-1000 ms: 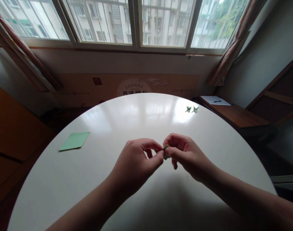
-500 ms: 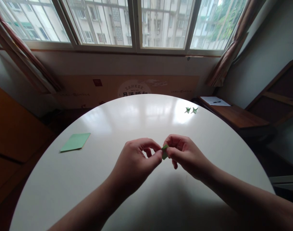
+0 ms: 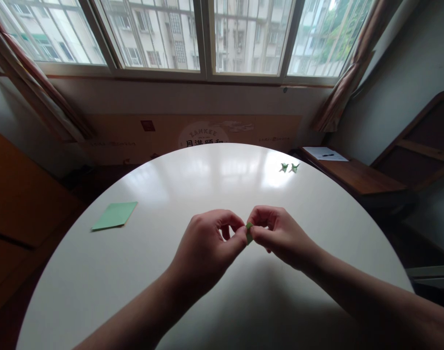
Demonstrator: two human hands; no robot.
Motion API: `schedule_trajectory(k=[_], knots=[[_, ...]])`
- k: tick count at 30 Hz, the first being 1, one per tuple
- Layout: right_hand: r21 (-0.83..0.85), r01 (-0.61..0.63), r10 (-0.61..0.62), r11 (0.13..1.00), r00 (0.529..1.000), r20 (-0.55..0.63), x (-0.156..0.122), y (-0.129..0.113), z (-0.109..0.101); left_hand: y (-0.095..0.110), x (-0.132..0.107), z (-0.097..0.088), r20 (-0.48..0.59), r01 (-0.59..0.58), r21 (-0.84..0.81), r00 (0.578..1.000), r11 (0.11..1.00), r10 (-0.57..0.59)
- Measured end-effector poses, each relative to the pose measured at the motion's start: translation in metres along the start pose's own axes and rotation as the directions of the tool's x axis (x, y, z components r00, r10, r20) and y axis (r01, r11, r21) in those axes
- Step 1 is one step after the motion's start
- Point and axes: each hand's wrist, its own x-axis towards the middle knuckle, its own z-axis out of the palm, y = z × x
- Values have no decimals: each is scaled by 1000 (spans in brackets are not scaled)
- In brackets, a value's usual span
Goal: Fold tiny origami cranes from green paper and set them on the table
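A small folded piece of green paper is held above the round white table, between my two hands. My left hand pinches its left edge between thumb and index finger. On the other side my right hand grips it with thumb and bent fingers, hiding much of the paper. Two little green folded paper cranes stand side by side near the table's far right edge. To the left lies a stack of square green paper.
A wooden side table stands beyond the right edge, bearing a white sheet with a dark pen on it. Behind the table are a printed orange panel and a window with curtains. A wooden chair back is at far right.
My right hand's fingers have curled in more and shifted slightly, covering more of the green paper. The left hand stays nearly in place. The cranes and paper stack have not moved.
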Motion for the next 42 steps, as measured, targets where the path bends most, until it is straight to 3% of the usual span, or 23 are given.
schedule_trajectory(k=[10, 18, 23, 28, 35, 42], knots=[[-5, -61, 61, 998, 998, 5, 3, 0, -6, 1, 0, -4, -3, 56, -41, 998, 998, -56], [10, -67, 67, 998, 997, -39, 8, -2, -17, 3, 5, -12, -3, 180, -153, 983, 972, -183], [168, 0, 21, 986, 992, -124, 9, -5, -19, 0, 12, -13, 124, 371, -414, 927, 831, -353], [199, 5, 1, 980, 1000, -27, 6, -4, -15, -1, 16, -12, 162, 445, -515, 890, 732, -427], [174, 6, -17, 985, 998, 60, 4, -2, -14, -2, 14, -12, 182, 443, -487, 895, 753, -408], [84, -95, 81, 992, 983, 164, 2, -1, -9, -6, 14, -8, 215, 387, -478, 922, 788, -322]])
